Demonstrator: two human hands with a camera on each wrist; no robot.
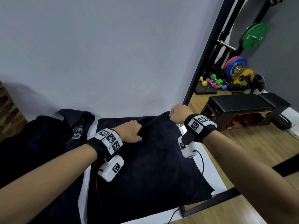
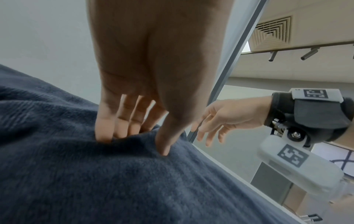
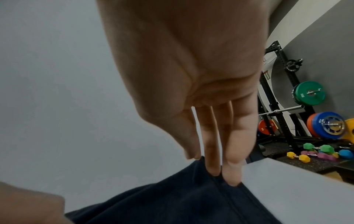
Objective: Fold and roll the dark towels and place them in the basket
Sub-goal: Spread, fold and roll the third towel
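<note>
Both hands grip one dark towel (image 1: 145, 167) on the table (image 1: 213, 180).
Left hand (image 1: 131, 131) pinches a ridge of the towel between thumb and curled fingers. Right hand (image 1: 178, 115) pinches its far right corner, slightly raised. The towel lies spread beneath both wrists. More dark cloth (image 1: 40, 143) is heaped just left of the left hand.

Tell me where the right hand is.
In the head view, the right hand pinches the far right corner of the spread towel, right of the left hand.
</note>
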